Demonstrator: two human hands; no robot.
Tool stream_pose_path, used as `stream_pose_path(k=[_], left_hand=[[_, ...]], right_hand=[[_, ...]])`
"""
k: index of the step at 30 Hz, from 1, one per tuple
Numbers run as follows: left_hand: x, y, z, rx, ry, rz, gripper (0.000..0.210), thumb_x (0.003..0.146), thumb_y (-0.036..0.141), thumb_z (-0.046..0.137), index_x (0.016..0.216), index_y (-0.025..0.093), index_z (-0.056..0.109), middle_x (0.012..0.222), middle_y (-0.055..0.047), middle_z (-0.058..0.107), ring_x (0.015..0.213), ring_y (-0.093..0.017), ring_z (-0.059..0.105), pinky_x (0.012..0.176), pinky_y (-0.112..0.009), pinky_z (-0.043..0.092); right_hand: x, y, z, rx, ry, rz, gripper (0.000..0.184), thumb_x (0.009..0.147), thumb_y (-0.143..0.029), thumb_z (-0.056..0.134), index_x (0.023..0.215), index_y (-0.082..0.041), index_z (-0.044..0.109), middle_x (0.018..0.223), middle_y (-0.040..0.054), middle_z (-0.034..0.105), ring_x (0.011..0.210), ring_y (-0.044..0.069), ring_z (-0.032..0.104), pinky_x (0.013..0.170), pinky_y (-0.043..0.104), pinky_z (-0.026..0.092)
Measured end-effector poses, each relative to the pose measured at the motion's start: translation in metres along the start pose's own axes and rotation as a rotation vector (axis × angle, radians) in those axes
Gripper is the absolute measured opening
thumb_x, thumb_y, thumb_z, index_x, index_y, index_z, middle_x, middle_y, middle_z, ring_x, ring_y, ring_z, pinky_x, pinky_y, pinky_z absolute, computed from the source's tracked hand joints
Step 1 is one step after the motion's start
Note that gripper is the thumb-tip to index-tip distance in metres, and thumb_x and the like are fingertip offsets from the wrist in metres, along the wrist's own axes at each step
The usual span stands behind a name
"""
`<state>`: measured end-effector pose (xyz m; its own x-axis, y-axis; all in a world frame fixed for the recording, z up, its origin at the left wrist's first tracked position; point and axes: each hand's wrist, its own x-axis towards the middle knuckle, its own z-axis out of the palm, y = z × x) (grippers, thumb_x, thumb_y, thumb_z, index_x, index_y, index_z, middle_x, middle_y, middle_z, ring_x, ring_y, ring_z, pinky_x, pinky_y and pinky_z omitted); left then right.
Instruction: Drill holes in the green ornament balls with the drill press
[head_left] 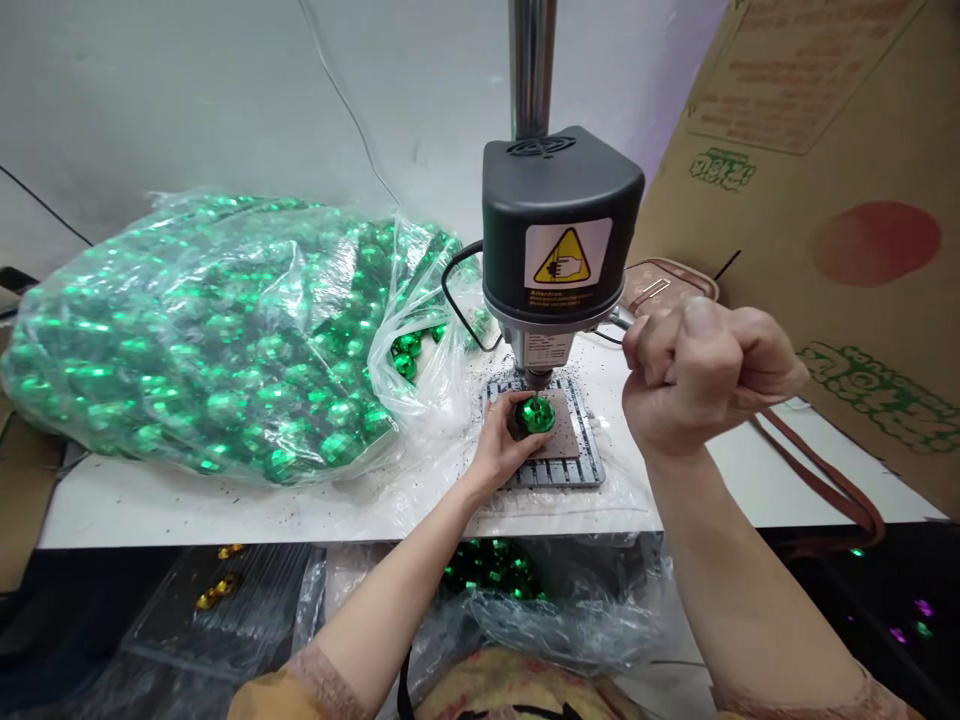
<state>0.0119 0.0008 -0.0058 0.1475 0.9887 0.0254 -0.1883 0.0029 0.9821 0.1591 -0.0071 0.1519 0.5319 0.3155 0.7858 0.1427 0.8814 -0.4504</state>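
Note:
My left hand (pixel 504 440) pinches a shiny green faceted ball (pixel 537 414) between thumb and fingers. The ball rests on a brownish square pad (pixel 568 437) over the slotted metal base plate (pixel 593 462). Right above it is the chuck of a black bench drill press (pixel 562 220); the bit reaches down to the ball's top, and how deep it goes I cannot tell. My right hand (pixel 705 375) is closed in a fist around the drill's feed lever (pixel 621 318), at the right of the motor housing. Most of the lever is hidden by the fingers.
A big clear plastic bag (pixel 210 340) full of green balls lies at left, its mouth near the drill. A cardboard box (pixel 810 240) stands at right, with a brown strap (pixel 825 480) before it. Below the table edge hangs an open plastic bag (pixel 562 620) with more green balls.

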Motion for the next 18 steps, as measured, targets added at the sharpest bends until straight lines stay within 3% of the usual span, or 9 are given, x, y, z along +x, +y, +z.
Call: stream_pose_path(k=[8, 18], left_hand=[[-0.001, -0.003, -0.002, 0.023, -0.054, 0.015, 0.060, 0.062, 0.027, 0.097, 0.115, 0.028, 0.068, 0.127, -0.008, 0.064, 0.135, -0.036, 0.052, 0.112, -0.045, 0.041], [0.000, -0.007, -0.004, 0.188, -0.021, 0.151, 0.057, 0.065, 0.028, 0.096, 0.113, 0.026, 0.067, 0.121, -0.006, 0.066, 0.127, -0.032, 0.058, 0.115, -0.047, 0.038]], right_hand=[[-0.005, 0.005, -0.002, -0.006, 0.036, -0.023, 0.046, 0.084, -0.024, 0.058, 0.056, -0.020, 0.022, 0.045, -0.0061, 0.024, 0.038, 0.006, 0.023, 0.040, 0.030, 0.025], [-0.011, 0.012, -0.010, 0.124, -0.046, -0.113, 0.046, 0.083, -0.014, 0.059, 0.056, -0.016, 0.021, 0.048, -0.0076, 0.024, 0.038, 0.002, 0.024, 0.040, 0.024, 0.025]])
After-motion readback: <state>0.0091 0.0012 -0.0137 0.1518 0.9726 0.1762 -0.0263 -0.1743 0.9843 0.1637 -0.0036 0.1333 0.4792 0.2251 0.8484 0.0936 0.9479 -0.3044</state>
